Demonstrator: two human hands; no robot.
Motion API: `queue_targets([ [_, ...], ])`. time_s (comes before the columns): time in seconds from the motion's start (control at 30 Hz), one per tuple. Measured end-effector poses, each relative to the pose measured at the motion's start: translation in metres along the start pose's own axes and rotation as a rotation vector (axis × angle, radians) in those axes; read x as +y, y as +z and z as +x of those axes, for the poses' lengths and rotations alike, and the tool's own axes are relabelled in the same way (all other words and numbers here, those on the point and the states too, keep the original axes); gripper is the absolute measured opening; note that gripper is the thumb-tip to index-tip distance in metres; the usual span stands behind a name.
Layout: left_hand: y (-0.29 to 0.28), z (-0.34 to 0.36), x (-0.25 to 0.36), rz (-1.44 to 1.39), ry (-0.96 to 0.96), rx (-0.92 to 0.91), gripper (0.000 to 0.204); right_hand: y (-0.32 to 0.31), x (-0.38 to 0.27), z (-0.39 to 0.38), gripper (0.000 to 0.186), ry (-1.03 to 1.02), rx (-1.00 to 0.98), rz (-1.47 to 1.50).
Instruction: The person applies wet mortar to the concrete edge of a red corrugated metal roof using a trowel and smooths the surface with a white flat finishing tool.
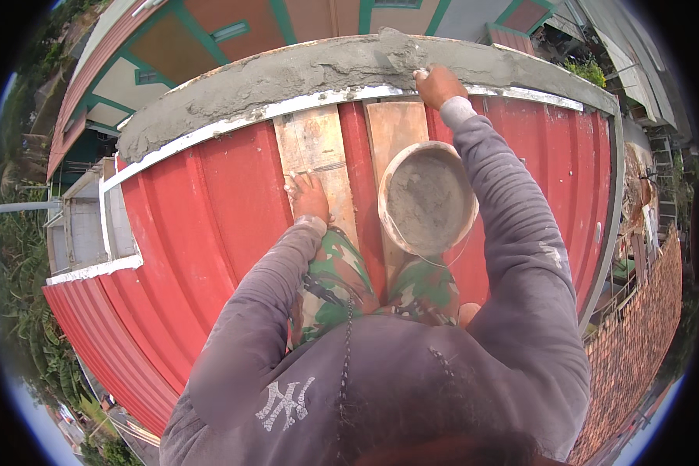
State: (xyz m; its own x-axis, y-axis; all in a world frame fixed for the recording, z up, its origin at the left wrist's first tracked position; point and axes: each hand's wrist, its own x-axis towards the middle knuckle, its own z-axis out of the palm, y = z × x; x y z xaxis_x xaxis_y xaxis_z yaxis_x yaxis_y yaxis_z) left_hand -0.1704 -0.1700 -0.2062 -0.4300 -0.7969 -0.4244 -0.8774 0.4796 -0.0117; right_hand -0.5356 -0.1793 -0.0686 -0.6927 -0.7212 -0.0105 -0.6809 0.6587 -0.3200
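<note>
Lettering noted first: a pale, cracked emblem of interlocked letters (285,404) sits on the chest of my faded purple-grey sweatshirt (412,373), lower centre of the frame. A smaller whitish patch on its right sleeve reads to me as a smear.

Main material: a long, curved band of wet grey mortar (272,81) spans the top of the frame along a ledge. Its texture is rough and ridged at left, and it piles into a raised lump at top centre, just left of my right grip (440,87). That grip has its fingers curled in over the band's lower edge; I cannot tell whether they close on a tool.

My left grip (309,196) is open, fingers spread and pale at the tips, resting on a worn, stained wooden board (314,140) at centre. A second, browner wooden board (398,124) lies to its right.

On the second board, right of centre: a round, mortar-crusted bucket (384,200) with a thin wire handle (458,259), holding lumpy grey mortar (429,194). My right sleeve passes just beside its rim. Beneath the boards: a ribbed red metal roof (233,179), edged above by a white strip (233,123).
</note>
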Motion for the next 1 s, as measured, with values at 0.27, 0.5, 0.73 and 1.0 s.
queue_targets([
  [0.27,0.012,-0.003,-0.005,-0.028,0.003,0.031,0.138,-0.108,0.068,-0.154,0.034,0.080,-0.230,0.665],
  [0.5,0.011,0.003,-0.003,-0.056,0.010,0.010,0.135,-0.132,0.095,-0.298,0.033,0.053,-0.312,-0.196],
  [0.73,0.009,0.002,0.001,-0.010,0.017,0.044,0.131,0.019,0.110,-0.311,0.034,0.031,-0.221,0.152],
  [1.0,0.009,0.002,-0.006,-0.037,0.004,0.020,0.131,-0.048,0.098,-0.319,0.028,0.526,-0.520,0.887],
])
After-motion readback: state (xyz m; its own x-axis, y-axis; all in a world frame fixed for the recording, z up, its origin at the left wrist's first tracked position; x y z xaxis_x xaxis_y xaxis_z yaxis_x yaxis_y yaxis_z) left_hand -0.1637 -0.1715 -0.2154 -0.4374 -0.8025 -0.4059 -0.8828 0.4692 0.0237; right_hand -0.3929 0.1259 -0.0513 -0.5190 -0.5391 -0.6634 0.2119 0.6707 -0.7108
